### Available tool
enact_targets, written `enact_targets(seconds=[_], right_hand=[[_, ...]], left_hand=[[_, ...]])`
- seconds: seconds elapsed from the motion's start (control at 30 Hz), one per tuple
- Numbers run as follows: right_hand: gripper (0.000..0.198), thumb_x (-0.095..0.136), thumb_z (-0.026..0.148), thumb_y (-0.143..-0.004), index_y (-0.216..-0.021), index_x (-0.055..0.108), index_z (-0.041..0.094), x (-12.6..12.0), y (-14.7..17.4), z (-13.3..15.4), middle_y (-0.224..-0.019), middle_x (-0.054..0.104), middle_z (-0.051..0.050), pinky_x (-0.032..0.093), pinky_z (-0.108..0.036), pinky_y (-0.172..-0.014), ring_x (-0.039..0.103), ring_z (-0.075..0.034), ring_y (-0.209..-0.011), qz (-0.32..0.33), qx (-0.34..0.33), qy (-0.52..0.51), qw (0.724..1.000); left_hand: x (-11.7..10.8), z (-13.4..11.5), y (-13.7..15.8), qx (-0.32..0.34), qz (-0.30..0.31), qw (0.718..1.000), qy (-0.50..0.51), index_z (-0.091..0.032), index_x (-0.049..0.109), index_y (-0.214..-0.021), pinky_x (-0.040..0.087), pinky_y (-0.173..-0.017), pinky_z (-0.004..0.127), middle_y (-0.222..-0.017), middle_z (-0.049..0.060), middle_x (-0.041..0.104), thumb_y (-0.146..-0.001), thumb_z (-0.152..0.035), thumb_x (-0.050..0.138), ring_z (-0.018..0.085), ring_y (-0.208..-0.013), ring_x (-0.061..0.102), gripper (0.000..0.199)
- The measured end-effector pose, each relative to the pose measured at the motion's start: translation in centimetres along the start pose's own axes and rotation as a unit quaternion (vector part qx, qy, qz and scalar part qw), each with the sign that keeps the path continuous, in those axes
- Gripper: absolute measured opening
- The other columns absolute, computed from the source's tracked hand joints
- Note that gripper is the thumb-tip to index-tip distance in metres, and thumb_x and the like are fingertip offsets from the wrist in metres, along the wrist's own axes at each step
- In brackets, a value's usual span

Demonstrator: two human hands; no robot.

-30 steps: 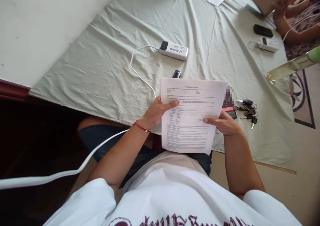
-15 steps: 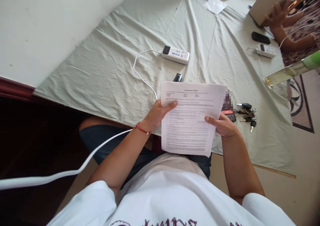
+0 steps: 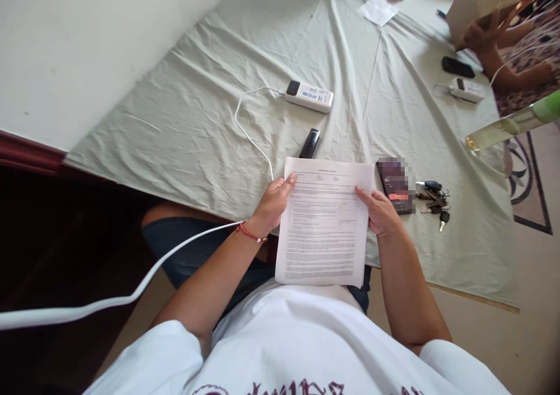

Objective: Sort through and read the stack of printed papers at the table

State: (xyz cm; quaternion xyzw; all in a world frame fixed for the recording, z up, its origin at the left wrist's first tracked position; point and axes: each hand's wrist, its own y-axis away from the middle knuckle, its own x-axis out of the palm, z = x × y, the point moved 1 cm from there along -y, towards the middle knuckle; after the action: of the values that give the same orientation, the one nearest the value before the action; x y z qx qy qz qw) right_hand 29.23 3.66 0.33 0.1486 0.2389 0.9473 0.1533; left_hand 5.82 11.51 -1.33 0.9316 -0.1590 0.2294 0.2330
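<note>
While your left hand [image 3: 273, 201] pinches the printed sheet [image 3: 324, 223] at its nine o'clock edge, your right hand [image 3: 380, 211] grips three o'clock, fingers closed on paper.

— Report colours, starting with what you hold.

— My printed form [image 3: 324, 226] is white with fine black text. My left wrist bears a red string bracelet [image 3: 249, 232].

— The table covering?

— The tablecloth [image 3: 184, 121] is pale grey-green, plain, no pattern. On it: a white power bank [image 3: 308, 95] with a black end and a blue label, its white cable [image 3: 249, 126], a black oblong device [image 3: 310, 143], and a black phone [image 3: 396, 185] showing a red bar.

— Anything else?

— My T-shirt [image 3: 306, 342] is white with maroon lettering. A bottle [image 3: 511, 125] at right is clear yellowish, green-capped.
</note>
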Motion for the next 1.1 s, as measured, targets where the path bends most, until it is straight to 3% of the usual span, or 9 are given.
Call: enact_targets(seconds=[0.17, 0.47, 0.63, 0.77, 0.9, 1.1], right_hand=[[0.041, 0.089, 0.055, -0.065, -0.087, 0.075, 0.023, -0.1, -1.1, 0.0, -0.087, 0.081, -0.004, 0.066, -0.039, -0.078, 0.077, -0.031, -0.096, -0.035, -0.063, 0.000, 0.997], [0.038, 0.085, 0.056, -0.072, -0.090, 0.076, 0.023, -0.1, -1.6, -0.3, -0.089, 0.080, -0.004, 0.065, -0.037, -0.076, 0.077, -0.029, -0.095, 0.013, -0.082, 0.040, 0.996], [0.046, 0.079, 0.062, -0.077, -0.102, 0.076, 0.023, 0.2, -0.6, 0.1, -0.092, 0.080, -0.005, 0.064, -0.039, -0.077, 0.077, -0.029, -0.095, 0.016, -0.102, 0.057, 0.993], [0.045, 0.078, 0.063, -0.077, -0.097, 0.075, 0.024, 0.7, -0.4, 0.2, -0.089, 0.080, -0.005, 0.064, -0.039, -0.075, 0.077, -0.030, -0.094, -0.004, -0.100, 0.049, 0.994], [0.041, 0.081, 0.059, -0.074, -0.095, 0.075, 0.024, 0.9, -1.0, 0.1, -0.086, 0.080, -0.004, 0.063, -0.036, -0.071, 0.077, -0.028, -0.088, -0.007, -0.086, 0.047, 0.995], [0.039, 0.085, 0.055, -0.063, -0.082, 0.072, 0.023, 0.7, -2.0, -0.2, -0.077, 0.079, -0.004, 0.062, -0.035, -0.063, 0.077, -0.028, -0.080, -0.006, -0.041, 0.062, 0.997]], left_hand=[[-0.2, -0.5, 0.2, -0.022, 0.000, 1.000, -0.010, -0.011, 0.074, -0.090, 0.059, -0.095, 0.043, -0.092, 0.012, 0.080, -0.080, -0.049, 0.079, 0.031, -0.105, 0.074, 0.039], [0.1, -1.0, 0.3, -0.025, -0.036, 0.999, 0.019, -0.012, 0.073, -0.097, 0.058, -0.096, 0.042, -0.095, 0.012, 0.079, -0.090, -0.043, 0.069, 0.029, -0.107, 0.074, 0.033], [0.3, -1.6, 0.8, -0.040, 0.013, 0.999, 0.012, -0.012, 0.073, -0.104, 0.060, -0.094, 0.043, -0.094, 0.013, 0.079, -0.085, -0.047, 0.076, 0.032, -0.105, 0.074, 0.040], [0.4, -1.4, 0.9, -0.035, 0.033, 0.999, 0.001, -0.012, 0.074, -0.100, 0.060, -0.093, 0.044, -0.094, 0.013, 0.080, -0.085, -0.048, 0.075, 0.033, -0.105, 0.074, 0.039], [0.3, -1.4, 0.4, -0.052, -0.009, 0.998, 0.014, -0.011, 0.073, -0.092, 0.061, -0.092, 0.043, -0.089, 0.013, 0.079, -0.090, -0.043, 0.069, 0.031, -0.102, 0.075, 0.032], [-0.1, -1.4, -0.1, -0.041, -0.065, 0.997, -0.006, -0.013, 0.068, -0.092, 0.060, -0.093, 0.041, -0.085, 0.008, 0.077, -0.087, -0.020, 0.069, 0.025, -0.097, 0.076, 0.009]])
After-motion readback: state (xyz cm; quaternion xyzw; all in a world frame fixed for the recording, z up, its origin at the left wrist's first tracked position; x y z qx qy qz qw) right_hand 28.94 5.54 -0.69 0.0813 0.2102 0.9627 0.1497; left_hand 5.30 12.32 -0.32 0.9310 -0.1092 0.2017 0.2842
